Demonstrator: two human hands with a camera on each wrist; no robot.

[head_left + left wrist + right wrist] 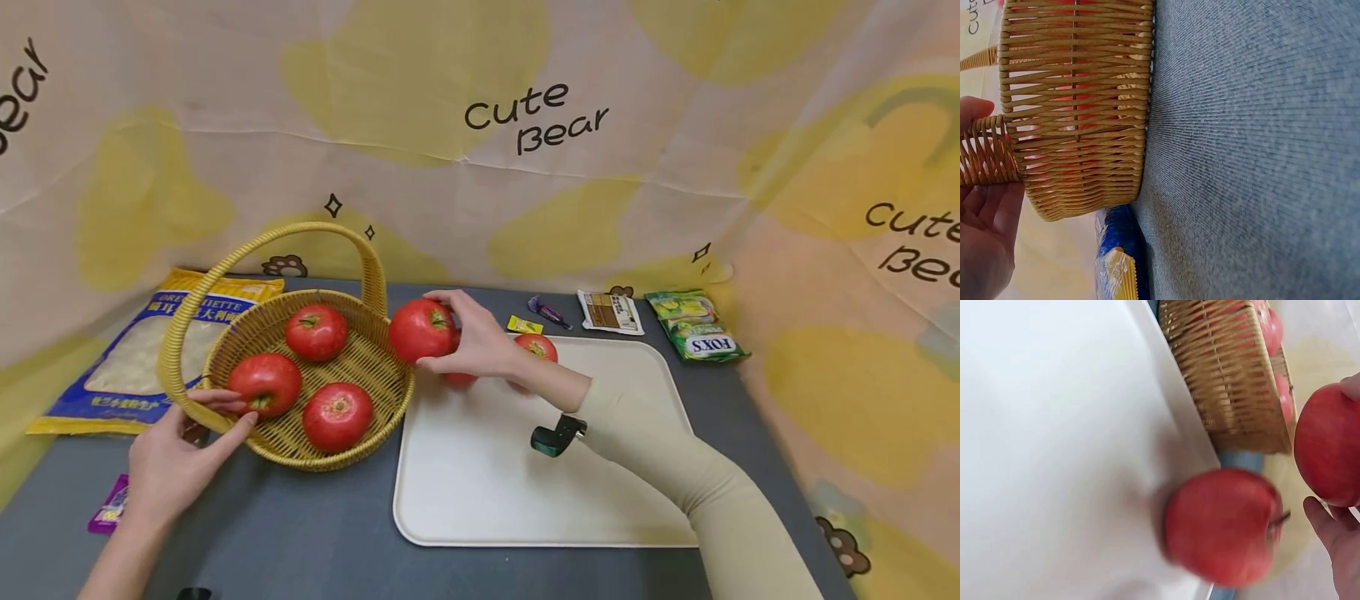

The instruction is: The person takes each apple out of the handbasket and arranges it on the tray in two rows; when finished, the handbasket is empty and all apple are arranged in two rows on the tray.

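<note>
A yellow wicker basket (pixel 307 454) with a tall arched handle holds three red apples, one being the apple (pixel 338 417) nearest its front rim. My left hand (pixel 168 467) grips the foot of the handle at the basket's left side; in the left wrist view its fingers wrap the woven handle (pixel 985 153). Between thumb and fingers my right hand (pixel 480 337) holds another red apple (pixel 420 331), raised beside the basket's right rim. Beneath that hand, an apple (pixel 1222 525) rests on the white tray (pixel 480 500), mostly hidden in the head view. One more apple (pixel 537 347) sits behind my right wrist.
Left of the basket lies a blue and yellow pasta bag (pixel 127 367), with a purple packet (pixel 109 505) in front. Behind the tray are a yellow wrapper (pixel 524 325), a purple candy (pixel 550 312), a white-brown packet (pixel 610 312) and a green bag (pixel 693 325). Printed cloth (pixel 420 125) encloses the table.
</note>
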